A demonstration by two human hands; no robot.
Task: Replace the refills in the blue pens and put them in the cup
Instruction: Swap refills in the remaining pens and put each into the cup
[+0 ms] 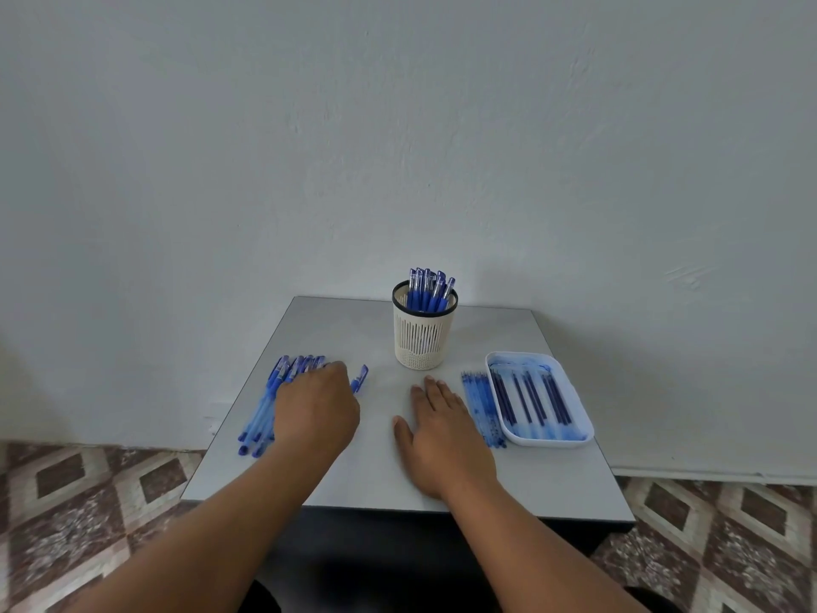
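Curling left hand (316, 413) over pens (265, 404)

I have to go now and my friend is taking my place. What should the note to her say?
Left hand: over the row of blue pens at the table's left; whether it grips one is hidden.
Right hand: flat on the table, holding nothing.
Cup: at the back, already holding several pens.
Refills: one row lies on the table beside the white tray; more lie in the tray.
Left to do: the pens lying on the table.
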